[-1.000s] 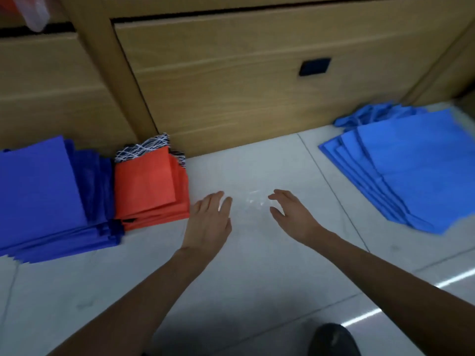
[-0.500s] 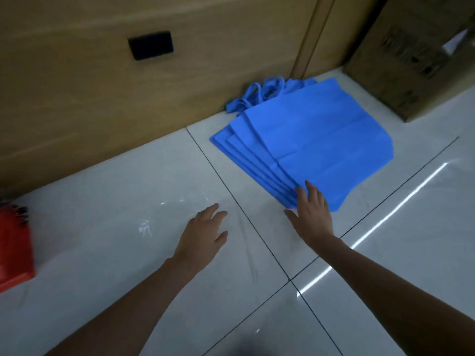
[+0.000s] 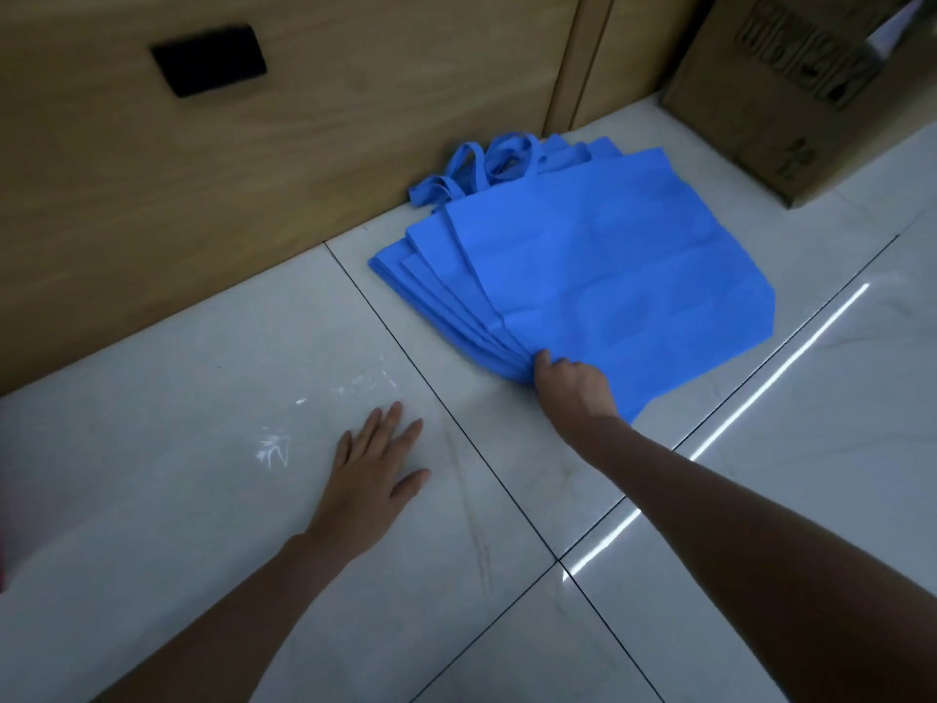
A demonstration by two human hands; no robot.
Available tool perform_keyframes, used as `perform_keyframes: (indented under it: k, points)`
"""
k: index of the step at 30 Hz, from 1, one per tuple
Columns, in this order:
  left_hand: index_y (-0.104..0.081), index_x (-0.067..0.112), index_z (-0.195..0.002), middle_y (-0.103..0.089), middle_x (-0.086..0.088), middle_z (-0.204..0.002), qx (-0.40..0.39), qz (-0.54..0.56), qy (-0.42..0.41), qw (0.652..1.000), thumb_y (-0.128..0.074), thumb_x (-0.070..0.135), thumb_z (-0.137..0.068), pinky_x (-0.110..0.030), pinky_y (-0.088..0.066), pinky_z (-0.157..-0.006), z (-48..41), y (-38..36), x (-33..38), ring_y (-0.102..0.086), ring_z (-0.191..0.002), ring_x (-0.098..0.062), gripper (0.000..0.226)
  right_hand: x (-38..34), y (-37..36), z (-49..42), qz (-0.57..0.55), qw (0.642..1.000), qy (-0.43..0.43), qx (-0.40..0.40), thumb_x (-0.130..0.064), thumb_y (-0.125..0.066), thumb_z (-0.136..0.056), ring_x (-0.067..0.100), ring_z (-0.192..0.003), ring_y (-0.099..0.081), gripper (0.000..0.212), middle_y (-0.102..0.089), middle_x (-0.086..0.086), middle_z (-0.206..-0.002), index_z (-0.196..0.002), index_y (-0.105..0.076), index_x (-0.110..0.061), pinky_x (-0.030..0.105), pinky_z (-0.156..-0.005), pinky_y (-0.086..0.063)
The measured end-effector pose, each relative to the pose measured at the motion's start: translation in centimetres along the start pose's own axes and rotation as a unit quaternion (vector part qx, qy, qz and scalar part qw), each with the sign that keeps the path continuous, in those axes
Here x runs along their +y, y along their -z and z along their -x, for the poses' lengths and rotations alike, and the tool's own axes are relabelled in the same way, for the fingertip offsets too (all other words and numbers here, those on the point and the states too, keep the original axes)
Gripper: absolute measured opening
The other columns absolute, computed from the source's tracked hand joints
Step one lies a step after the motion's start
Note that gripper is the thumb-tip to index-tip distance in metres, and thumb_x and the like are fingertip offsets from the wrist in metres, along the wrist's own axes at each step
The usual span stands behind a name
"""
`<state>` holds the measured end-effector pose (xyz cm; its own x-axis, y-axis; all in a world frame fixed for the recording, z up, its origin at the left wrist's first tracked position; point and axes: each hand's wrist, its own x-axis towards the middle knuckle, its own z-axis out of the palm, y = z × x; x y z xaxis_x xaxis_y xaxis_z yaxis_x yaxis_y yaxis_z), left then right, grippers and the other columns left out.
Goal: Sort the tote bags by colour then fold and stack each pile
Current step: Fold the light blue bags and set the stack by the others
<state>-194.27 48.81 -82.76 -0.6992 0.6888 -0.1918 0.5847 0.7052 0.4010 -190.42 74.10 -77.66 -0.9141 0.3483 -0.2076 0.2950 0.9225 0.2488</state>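
A fanned pile of several light blue tote bags [image 3: 598, 276] lies flat on the white tiled floor, its handles [image 3: 476, 170] bunched against the wooden cabinet. My right hand [image 3: 573, 385] grips the near corner of the pile, fingers curled round the stacked edges. My left hand [image 3: 377, 471] rests flat on the floor tile to the left of the pile, fingers straight and spread, holding nothing. A sliver of the red bag pile [image 3: 2, 560] shows at the left edge.
A wooden cabinet front [image 3: 304, 144] with a black recessed handle [image 3: 209, 59] runs along the back. A cardboard box [image 3: 806, 88] stands at the back right, close to the blue pile. Glossy floor tiles [image 3: 786, 499] reflect a light strip.
The view swung right, away from the dark blue and red piles. My right hand went from lying on the light blue pile's corner to gripping it. My left hand settled flat on the floor.
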Motion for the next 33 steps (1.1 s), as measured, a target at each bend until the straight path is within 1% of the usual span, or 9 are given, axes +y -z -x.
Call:
perform_keyframes:
  k: [4, 9, 14, 17, 19, 21, 25, 28, 33]
  points:
    - [-0.06, 0.009, -0.123, -0.047, -0.012, -0.14, 0.047, 0.071, 0.005, 0.996, -0.035, 0.048, -0.085, -0.042, -0.039, -0.103, 1.4, 0.7, -1.2, -0.047, -0.127, -0.026, 0.06, -4.7, 0.9, 3.5, -0.064, 0.996, 0.055, -0.022, -0.007, -0.046, -0.09, 0.03, -0.088, -0.066, 0.024, -0.068, 0.01, -0.097, -0.114, -0.045, -0.006, 0.03, -0.053, -0.03]
    - [-0.054, 0.0, -0.125, -0.046, -0.021, -0.135, 0.121, 0.128, 0.103, 0.979, -0.06, 0.015, -0.088, -0.032, -0.034, -0.102, 6.4, 2.5, -3.6, -0.05, -0.12, -0.035, 0.04, -11.4, 2.5, 8.2, -0.167, 0.978, 0.12, -0.031, -0.009, -0.039, -0.093, 0.035, -0.096, -0.063, 0.029, -0.066, 0.016, -0.106, -0.12, -0.043, -0.001, 0.032, -0.063, -0.029]
    - [-0.047, -0.003, -0.13, -0.041, -0.024, -0.138, 0.17, 0.088, 0.11, 0.975, -0.063, -0.003, -0.082, -0.033, -0.034, -0.102, 12.2, 3.8, -6.5, -0.047, -0.122, -0.036, 0.05, -17.8, 3.6, 12.9, -0.222, 0.952, 0.201, -0.056, -0.027, -0.042, -0.097, 0.038, -0.096, -0.061, 0.04, -0.063, 0.02, -0.108, -0.125, -0.039, 0.001, 0.036, -0.064, -0.032]
    - [-0.044, -0.004, -0.131, -0.041, -0.024, -0.138, 0.203, 0.059, 0.099, 0.972, -0.061, -0.006, -0.08, -0.033, -0.031, -0.104, 15.1, 4.5, -7.6, -0.043, -0.122, -0.033, 0.053, -19.5, 4.3, 15.0, -0.293, 0.902, 0.274, -0.16, -0.052, -0.035, -0.095, 0.032, -0.123, -0.047, 0.065, -0.046, 0.015, -0.138, -0.143, -0.03, -0.008, 0.038, -0.093, -0.039]
    - [-0.044, -0.004, -0.131, -0.04, -0.023, -0.14, 0.221, 0.055, 0.113, 0.967, -0.058, 0.003, -0.084, -0.036, -0.031, -0.104, 16.4, 4.9, -7.9, -0.042, -0.123, -0.032, 0.049, -18.9, 4.2, 15.3, -0.327, 0.863, 0.333, -0.195, -0.049, -0.039, -0.096, 0.02, -0.14, -0.025, 0.067, -0.022, 0.003, -0.156, -0.15, -0.019, -0.015, 0.029, -0.113, -0.022]
    - [-0.05, -0.004, -0.126, -0.047, -0.021, -0.135, 0.205, 0.054, 0.077, 0.974, -0.047, 0.026, -0.09, -0.029, -0.03, -0.104, 17.1, 5.0, -8.0, -0.044, -0.121, -0.028, 0.047, -17.0, 3.6, 15.1, -0.328, 0.861, 0.362, -0.141, -0.047, -0.048, -0.094, 0.015, -0.142, -0.02, 0.069, -0.015, -0.001, -0.158, -0.149, -0.022, -0.015, 0.02, -0.113, -0.013]
    - [-0.036, 0.013, -0.14, -0.036, -0.007, -0.146, 0.038, -0.009, -0.075, 0.996, -0.038, 0.072, -0.083, -0.026, -0.018, -0.109, 17.7, 3.4, -8.1, -0.03, -0.132, -0.016, 0.082, -11.8, -0.3, 15.5, -0.124, 0.912, 0.387, -0.054, -0.071, -0.041, -0.08, 0.024, -0.133, -0.041, 0.084, -0.033, 0.009, -0.151, -0.141, -0.04, -0.013, 0.042, -0.107, -0.035]
    - [-0.005, 0.031, -0.149, -0.021, -0.004, -0.154, -0.02, -0.04, -0.088, 0.995, -0.038, 0.073, -0.079, -0.024, -0.001, -0.111, 17.7, 1.1, -8.1, -0.015, -0.138, -0.01, 0.088, -9.4, -2.7, 16.5, -0.063, 0.929, 0.359, -0.058, -0.071, -0.034, -0.081, 0.025, -0.13, -0.045, 0.079, -0.041, 0.009, -0.146, -0.137, -0.043, -0.016, 0.051, -0.094, -0.048]
    - [-0.041, 0.026, -0.139, -0.027, 0.009, -0.148, 0.024, 0.033, -0.09, 0.995, -0.036, 0.08, -0.077, -0.019, -0.01, -0.11, 16.7, 1.3, -8.0, -0.023, -0.134, -0.003, 0.082, -8.5, -2.3, 15.5, -0.143, 0.923, 0.358, 0.014, -0.04, -0.013, -0.102, 0.026, -0.111, -0.062, 0.059, -0.062, 0.009, -0.125, -0.121, -0.058, -0.009, 0.04, -0.08, -0.056]
